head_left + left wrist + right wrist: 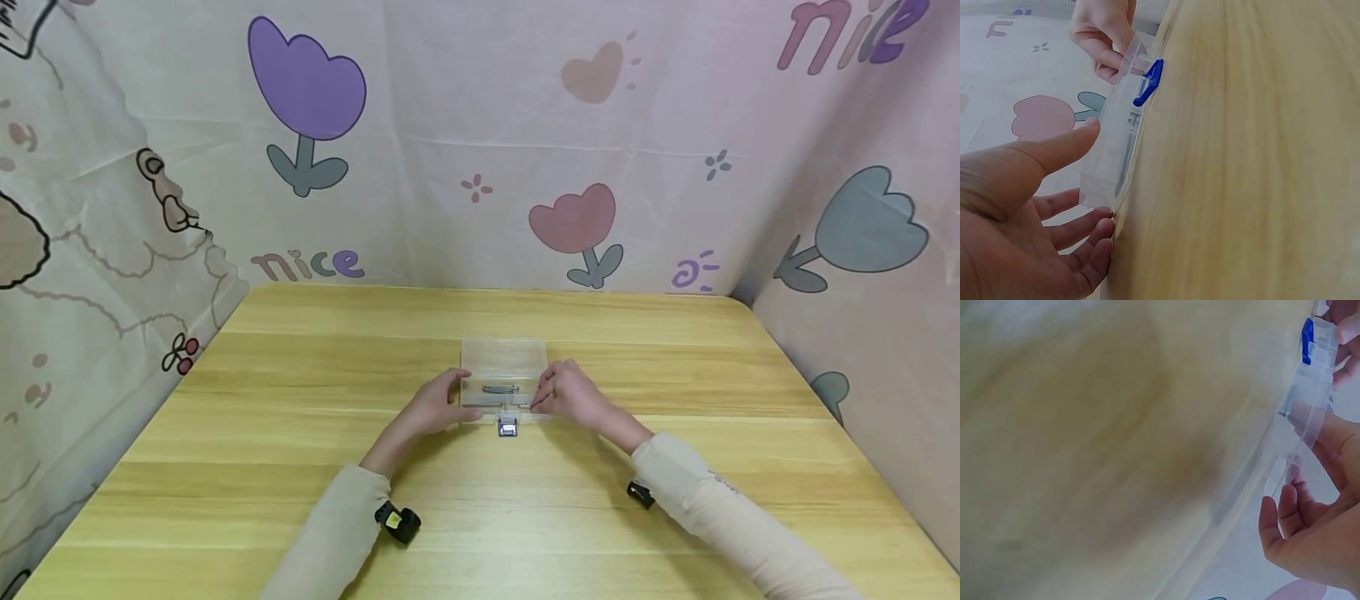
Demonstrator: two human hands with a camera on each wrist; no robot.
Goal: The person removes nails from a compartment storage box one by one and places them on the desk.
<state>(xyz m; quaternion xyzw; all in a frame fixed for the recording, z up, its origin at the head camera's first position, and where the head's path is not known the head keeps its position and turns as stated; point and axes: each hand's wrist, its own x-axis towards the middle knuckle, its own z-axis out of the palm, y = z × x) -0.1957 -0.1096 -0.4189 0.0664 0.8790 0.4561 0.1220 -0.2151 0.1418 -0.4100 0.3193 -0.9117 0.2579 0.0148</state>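
Note:
A clear plastic box (504, 357) with a blue latch (1150, 82) lies with its lid raised at the back. Several thin metal pieces that look like nails (500, 389) lie in its compartments. My left hand (433, 403) holds the box's left end, thumb along the front and fingers behind. My right hand (573, 396) reaches into the right side of the box, its thumb and index finger pinching a thin metal nail (527, 406). In the right wrist view only the end of that nail (1283, 414) shows through the plastic; the remaining fingers curl outside the box.
A wood-grain table (337, 350) lies under the box and both forearms. Behind it hangs a white cloth (442, 100) printed with flowers and letters. Black wrist cameras (399, 522) are strapped at the sleeves.

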